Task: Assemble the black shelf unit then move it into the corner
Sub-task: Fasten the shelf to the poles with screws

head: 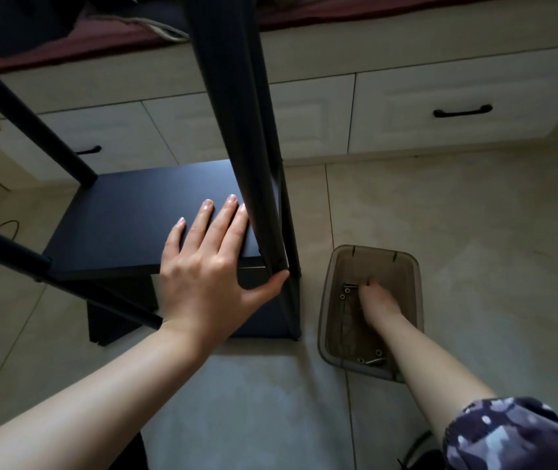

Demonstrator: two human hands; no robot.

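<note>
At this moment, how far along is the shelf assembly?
Partly built: a black shelf panel already sits among the upright black posts. In hand: the left hand rests flat on the panel, thumb at the near post, while the right hand reaches into the plastic bin of screws. Fastening continues; the unit is not yet in any corner.

My left hand (pixel 203 266) lies flat on the black shelf panel (pixel 128 215), thumb against the upright post (pixel 236 130), while my right hand (pixel 374 300) reaches among screws (pixel 372 361) in the brown bin (pixel 330 283).
</note>
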